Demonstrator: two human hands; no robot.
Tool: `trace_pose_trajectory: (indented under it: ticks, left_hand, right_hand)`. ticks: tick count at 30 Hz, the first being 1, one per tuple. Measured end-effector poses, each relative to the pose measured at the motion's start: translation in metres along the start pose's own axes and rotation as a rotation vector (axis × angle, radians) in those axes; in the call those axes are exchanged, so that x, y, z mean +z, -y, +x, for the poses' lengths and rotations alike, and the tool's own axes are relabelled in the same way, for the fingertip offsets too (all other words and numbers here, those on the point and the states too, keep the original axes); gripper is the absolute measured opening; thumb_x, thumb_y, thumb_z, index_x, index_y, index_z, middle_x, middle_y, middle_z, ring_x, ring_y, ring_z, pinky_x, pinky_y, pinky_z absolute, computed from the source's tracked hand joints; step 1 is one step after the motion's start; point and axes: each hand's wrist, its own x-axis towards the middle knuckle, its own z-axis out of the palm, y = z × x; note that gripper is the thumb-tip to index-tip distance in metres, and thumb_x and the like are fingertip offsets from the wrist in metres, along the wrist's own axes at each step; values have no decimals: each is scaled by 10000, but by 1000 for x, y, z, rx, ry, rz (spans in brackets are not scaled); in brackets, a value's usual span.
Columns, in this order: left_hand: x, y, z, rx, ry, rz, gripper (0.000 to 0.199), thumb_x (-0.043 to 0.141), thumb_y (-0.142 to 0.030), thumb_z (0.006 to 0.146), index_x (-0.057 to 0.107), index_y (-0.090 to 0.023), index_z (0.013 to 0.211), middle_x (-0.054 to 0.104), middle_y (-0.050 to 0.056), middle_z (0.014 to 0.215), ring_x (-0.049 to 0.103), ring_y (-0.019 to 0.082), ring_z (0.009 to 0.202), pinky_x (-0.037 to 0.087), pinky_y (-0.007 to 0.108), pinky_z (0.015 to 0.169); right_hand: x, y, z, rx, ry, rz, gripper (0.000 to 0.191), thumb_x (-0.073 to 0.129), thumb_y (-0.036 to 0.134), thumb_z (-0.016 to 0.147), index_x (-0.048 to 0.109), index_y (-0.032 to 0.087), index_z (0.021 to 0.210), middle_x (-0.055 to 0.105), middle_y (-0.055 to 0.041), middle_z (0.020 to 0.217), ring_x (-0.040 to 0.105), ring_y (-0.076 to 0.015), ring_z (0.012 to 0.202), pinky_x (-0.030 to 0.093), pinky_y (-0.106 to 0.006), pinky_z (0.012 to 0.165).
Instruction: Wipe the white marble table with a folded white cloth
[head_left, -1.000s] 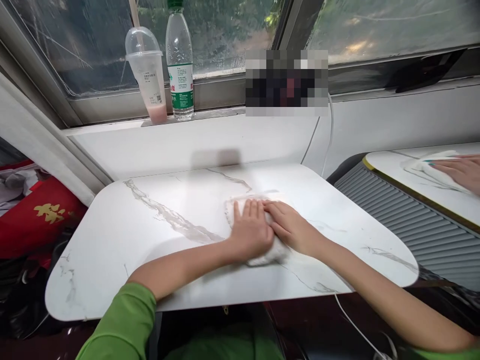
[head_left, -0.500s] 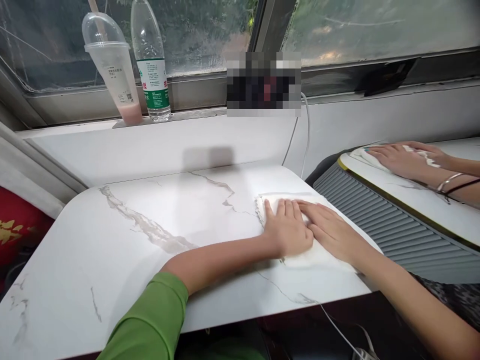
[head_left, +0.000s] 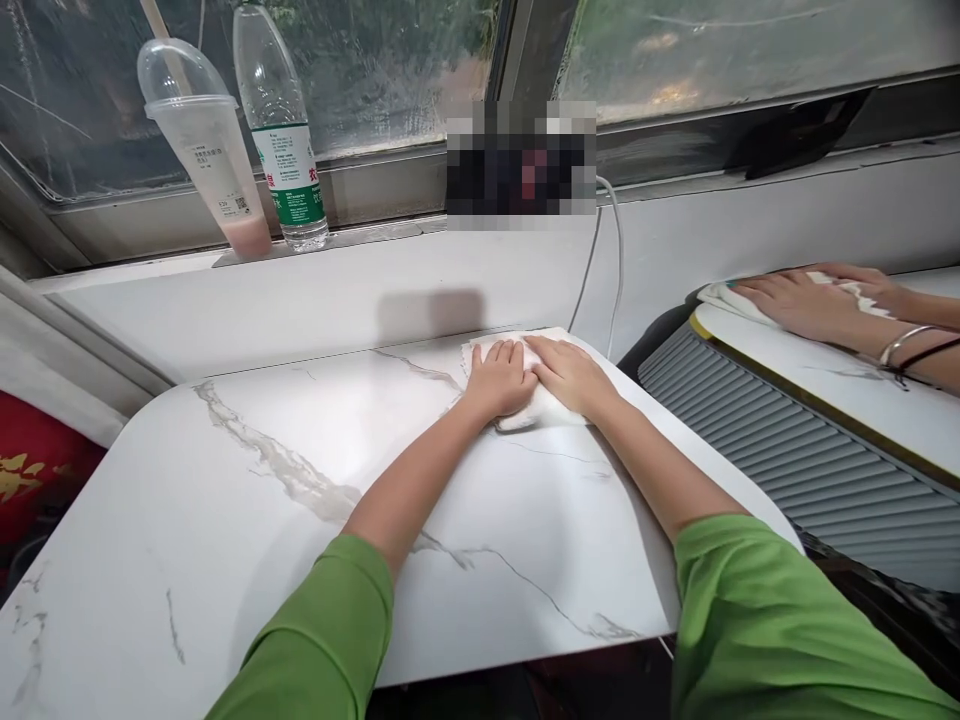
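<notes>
A white cloth [head_left: 545, 411] lies spread at the far right part of a white marble-patterned table [head_left: 217, 520]. Flat on its left side rests my left hand [head_left: 501, 380], fingers pointing towards the window. My right hand [head_left: 571, 378] presses on the cloth's right side, its fingers also stretched out. The two hands nearly touch at the thumbs, and neither grips the cloth. Part of the cloth is hidden beneath them.
On the window ledge stand a plastic cup [head_left: 206, 170] with pink drink and a water bottle [head_left: 289, 185]. A white cable [head_left: 619, 250] hangs behind the table. At right, another person's hands [head_left: 817, 305] rest on a white cloth on a second table [head_left: 847, 370] with grey ribbed sides.
Both my hands have slid the cloth away from me and slightly left, towards the wall. My right sleeve has come into view. The other person's hands are almost unmoved.
</notes>
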Motion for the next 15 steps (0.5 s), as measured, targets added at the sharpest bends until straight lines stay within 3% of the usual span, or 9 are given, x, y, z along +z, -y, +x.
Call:
trace_pose_trajectory:
  ticks: [7,15]
  left_hand:
    - [-8,-4,-40,70,65,18,563,184,-296,962,210,-52,1468,213,130,1549,160,210,1434,83,477,1170]
    - [-21,-16,-147,227,73,43,569,174,-317,983,213,-11,1460,230,160,1536,170,258,1431,127,520,1155]
  right_hand:
    - [-6,25,-35,-17,1,-100,500,283,253,882,521,98,1294,505,-144,1381,437,-247,1301,311,-468,1091]
    - [-27,102,-130,-56,-51,-161,509,255,251,922,460,95,1361,521,-154,1362,436,-259,1304,339,-491,1072]
